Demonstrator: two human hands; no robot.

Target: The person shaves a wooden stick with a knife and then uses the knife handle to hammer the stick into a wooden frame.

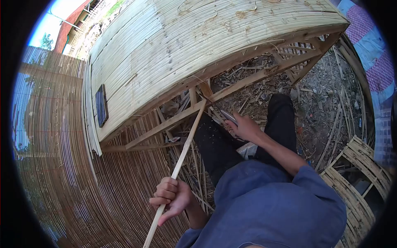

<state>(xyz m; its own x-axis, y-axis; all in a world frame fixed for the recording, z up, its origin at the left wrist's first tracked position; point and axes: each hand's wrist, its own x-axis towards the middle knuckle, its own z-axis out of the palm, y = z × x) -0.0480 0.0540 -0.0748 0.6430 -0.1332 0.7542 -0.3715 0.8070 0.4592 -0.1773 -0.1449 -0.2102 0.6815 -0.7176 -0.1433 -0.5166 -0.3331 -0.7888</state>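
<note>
My left hand (173, 196) is closed around a long pale bamboo strip (188, 142), which slants up from the bottom edge to the bench's front rail. In my right hand (245, 127) is a knife (228, 115) with a grey handle, its dark blade pointing up and left at the strip's upper end. Blade tip and strip end meet close to the wooden rail (244, 85) under the slatted bamboo bench (198, 45). My dark-trousered legs extend beneath that rail.
On the bench's left end lies a dark, flat rectangular object (101, 106). A bamboo screen (49, 132) stands at left. Bamboo offcuts and shavings litter the ground (318, 103). Slatted bamboo pieces (351, 186) lie at lower right, below a blue and pink checked cloth (372, 53).
</note>
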